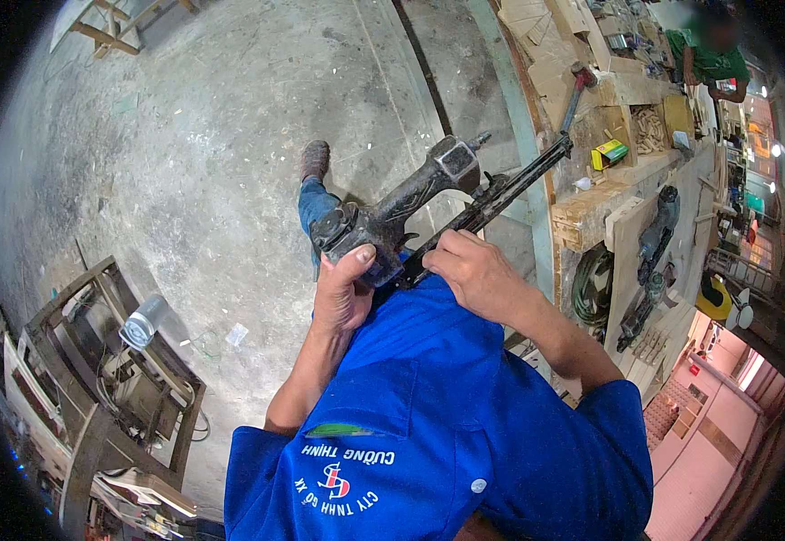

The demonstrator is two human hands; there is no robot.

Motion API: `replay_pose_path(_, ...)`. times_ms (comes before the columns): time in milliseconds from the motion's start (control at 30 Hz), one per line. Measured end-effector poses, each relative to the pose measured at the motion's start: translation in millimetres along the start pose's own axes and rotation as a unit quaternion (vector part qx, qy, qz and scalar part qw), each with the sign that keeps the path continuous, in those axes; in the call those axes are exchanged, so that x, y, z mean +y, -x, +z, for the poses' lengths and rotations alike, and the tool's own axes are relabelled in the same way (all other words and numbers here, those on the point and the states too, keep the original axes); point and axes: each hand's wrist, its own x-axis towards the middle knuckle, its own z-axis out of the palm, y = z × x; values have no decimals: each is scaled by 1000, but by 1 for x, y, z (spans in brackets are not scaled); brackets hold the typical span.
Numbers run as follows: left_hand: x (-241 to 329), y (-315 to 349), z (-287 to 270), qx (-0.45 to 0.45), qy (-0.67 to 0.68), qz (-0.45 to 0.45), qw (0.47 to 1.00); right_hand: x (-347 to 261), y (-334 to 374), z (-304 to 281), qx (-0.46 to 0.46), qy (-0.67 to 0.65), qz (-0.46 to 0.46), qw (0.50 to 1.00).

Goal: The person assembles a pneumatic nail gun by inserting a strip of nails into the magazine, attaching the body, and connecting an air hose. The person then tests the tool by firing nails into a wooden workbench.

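Note:
A black nail gun point(415, 191) is held in front of my waist, its handle slanting up to the right. My left hand point(349, 287) grips the gun's head, the thumb lying over the body and the other fingers mostly hidden beneath. My right hand point(478, 273) is closed at the near end of the long magazine point(491, 206), with thumb and forefinger pinched together. Whether a small piece sits between those fingertips I cannot make out. At the handle's end a metal air fitting point(480, 141) sticks out with no hose visible on it.
A wooden workbench point(595, 200) on the right carries a red-headed hammer point(581, 76) and a yellow-green box point(609, 154). Below are a coiled hose point(593, 287) and power tools point(657, 230). A person in green point(717, 65) is beyond. Lower left stands a frame point(95, 433) with a grey motor point(143, 321).

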Motion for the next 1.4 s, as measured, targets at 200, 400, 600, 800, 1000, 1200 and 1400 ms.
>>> replay_pose_path(200,0,-1,4,-3,23,-10,1000,-2,0,5,-11,11,-17,1000)
replay_pose_path(400,-3,-5,1,0,5,-12,1000,2,1,14,2,0,-28,1000)
replay_pose_path(600,-9,-9,6,29,18,-19,999,10,7,27,-10,-77,-33,996)
replay_pose_path(800,-8,-11,1,10,6,-9,1000,15,13,19,63,-77,30,995)
replay_pose_path(1000,-7,-15,-9,-26,15,-14,999,7,7,1,19,19,-31,999)
replay_pose_path(1200,-7,-19,-12,-60,24,0,998,4,7,1,-2,114,-74,991)
replay_pose_path(1400,7,-38,-11,-119,18,8,993,-8,10,-16,55,116,-59,990)
